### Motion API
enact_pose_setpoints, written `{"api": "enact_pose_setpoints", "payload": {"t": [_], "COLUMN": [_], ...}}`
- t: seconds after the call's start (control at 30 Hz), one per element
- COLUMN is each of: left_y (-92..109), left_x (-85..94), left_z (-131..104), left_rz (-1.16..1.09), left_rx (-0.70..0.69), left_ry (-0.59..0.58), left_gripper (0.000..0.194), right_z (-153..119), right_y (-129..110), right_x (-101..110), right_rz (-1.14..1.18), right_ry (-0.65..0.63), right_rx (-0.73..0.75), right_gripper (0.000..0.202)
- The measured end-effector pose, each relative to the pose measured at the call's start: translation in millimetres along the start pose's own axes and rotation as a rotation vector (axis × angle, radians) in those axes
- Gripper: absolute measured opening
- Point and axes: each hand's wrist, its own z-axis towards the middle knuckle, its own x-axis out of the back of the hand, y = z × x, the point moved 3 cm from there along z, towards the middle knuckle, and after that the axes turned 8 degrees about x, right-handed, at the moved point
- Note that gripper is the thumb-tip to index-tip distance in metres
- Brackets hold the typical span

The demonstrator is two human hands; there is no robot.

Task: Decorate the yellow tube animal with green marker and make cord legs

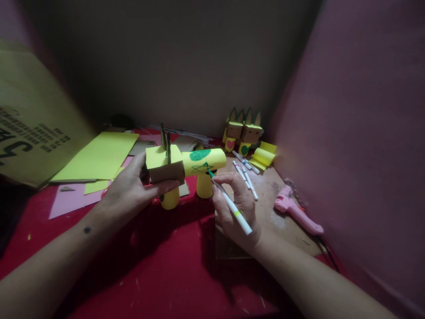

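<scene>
A red tabletop point(159, 266) is spreading beneath the work, with a brown board point(275, 221) lying across its right side. To the left, yellow sheets point(96, 155) are overlapping pink paper point(73, 201). Between sheets and board, a yellow paper animal point(199, 161) is showing its boxy head at the left and its tube body at the right; whether its legs are touching the tabletop cannot be told. The left hand point(129, 184) is grasping the head, its thumb pressing along the near side. The right hand point(237, 199) is pinching a green-tipped marker point(235, 213), whose tip is meeting a star outline point(199, 168) on the body. Two similar animals point(251, 133) are standing side by side behind, a pink glue gun point(295, 210) is lying on the board, and loose markers point(250, 183) are resting nearby.
</scene>
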Motion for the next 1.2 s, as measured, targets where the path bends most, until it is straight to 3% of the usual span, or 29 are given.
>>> {"api": "enact_pose_setpoints", "payload": {"t": [0.4, 1.2], "left_y": [-4.1, 1.0], "left_x": [0.5, -0.7], "left_z": [0.2, -0.3], "left_rz": [0.024, 0.009], "left_rx": [0.016, 0.011], "left_ry": [-0.002, -0.006], "left_gripper": [0.063, 0.063], "right_z": [-0.9, -0.3], "right_y": [7.7, 0.4], "right_x": [4.1, -0.4], "right_rz": [0.001, 0.022], "right_ry": [0.051, 0.009], "right_rx": [-0.025, 0.004], "right_gripper": [0.013, 0.017]}}
